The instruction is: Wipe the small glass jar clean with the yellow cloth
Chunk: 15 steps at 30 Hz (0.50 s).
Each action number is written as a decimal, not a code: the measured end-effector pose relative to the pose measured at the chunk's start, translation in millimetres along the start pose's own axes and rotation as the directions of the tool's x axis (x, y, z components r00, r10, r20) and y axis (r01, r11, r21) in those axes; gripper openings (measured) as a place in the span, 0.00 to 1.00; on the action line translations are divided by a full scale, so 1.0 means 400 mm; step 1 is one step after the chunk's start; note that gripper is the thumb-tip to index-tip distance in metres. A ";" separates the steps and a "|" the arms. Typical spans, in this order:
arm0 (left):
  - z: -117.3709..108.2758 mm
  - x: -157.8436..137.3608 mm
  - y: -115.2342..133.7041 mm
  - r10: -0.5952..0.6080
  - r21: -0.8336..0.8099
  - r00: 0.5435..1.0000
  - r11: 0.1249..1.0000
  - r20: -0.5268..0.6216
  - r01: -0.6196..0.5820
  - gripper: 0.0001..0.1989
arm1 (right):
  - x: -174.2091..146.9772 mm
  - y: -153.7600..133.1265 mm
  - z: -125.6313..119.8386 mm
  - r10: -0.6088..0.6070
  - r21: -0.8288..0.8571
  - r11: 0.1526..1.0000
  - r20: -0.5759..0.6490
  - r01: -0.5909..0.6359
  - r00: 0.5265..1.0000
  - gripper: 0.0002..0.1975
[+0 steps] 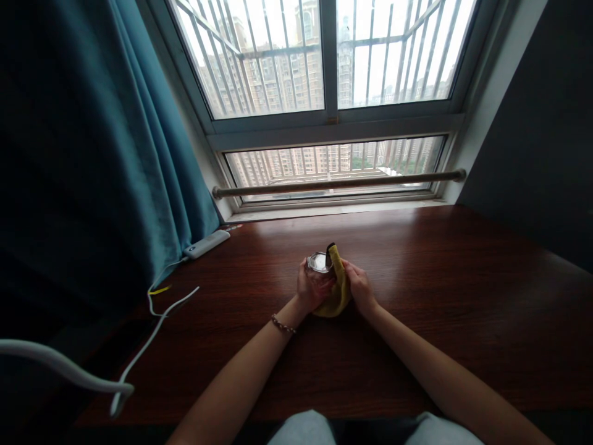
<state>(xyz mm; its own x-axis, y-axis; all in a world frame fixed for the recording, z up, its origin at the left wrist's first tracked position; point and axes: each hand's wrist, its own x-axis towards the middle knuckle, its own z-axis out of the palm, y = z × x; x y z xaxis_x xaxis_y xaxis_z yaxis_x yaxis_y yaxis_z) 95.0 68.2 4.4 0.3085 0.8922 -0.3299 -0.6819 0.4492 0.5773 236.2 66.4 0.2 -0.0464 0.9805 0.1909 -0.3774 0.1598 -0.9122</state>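
Note:
My left hand is wrapped around a clear glass cup, whose shiny rim faces up toward me. A yellow cloth with a dark edge drapes against the right side of the glass and hangs below it. The fingers of my right hand are closed on the cloth's right side, pressing it near the glass. Part of the glass is hidden behind the cloth and my left fingers. A beaded bracelet circles my left wrist.
The dark red wooden tabletop spreads around my hands. A white power strip lies at the left by the blue curtain, with white cables trailing nearby. Behind, a metal rail crosses the barred window.

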 end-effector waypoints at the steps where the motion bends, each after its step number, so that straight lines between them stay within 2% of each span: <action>1: 0.001 0.001 -0.001 0.035 -0.022 0.999 0.999 -0.031 -0.036 0.35 | -0.001 0.003 -0.001 0.001 -0.016 1.000 0.016 -0.001 1.000 0.25; 6: 0.008 0.010 -0.013 0.179 -0.080 0.977 0.979 -0.114 -0.188 0.36 | -0.006 0.013 -0.004 -0.014 -0.150 0.988 0.059 0.023 0.998 0.24; 10: 0.020 0.010 -0.025 0.265 -0.043 0.960 0.962 -0.092 -0.270 0.35 | -0.008 0.013 -0.003 -0.053 -0.220 0.973 0.082 0.070 0.995 0.23; 15: 0.026 0.004 -0.033 0.256 0.040 0.964 0.967 -0.074 -0.253 0.32 | -0.010 0.014 0.000 -0.059 -0.212 0.974 0.086 0.076 0.995 0.24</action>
<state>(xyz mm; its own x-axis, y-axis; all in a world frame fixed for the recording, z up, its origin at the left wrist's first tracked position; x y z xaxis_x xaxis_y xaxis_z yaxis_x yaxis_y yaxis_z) 111.1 64.4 4.0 0.0737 0.9713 -0.2261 -0.7107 0.2102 0.6714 234.4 63.6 -5.7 -0.1038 0.9559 0.2747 -0.1747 0.2544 -0.9512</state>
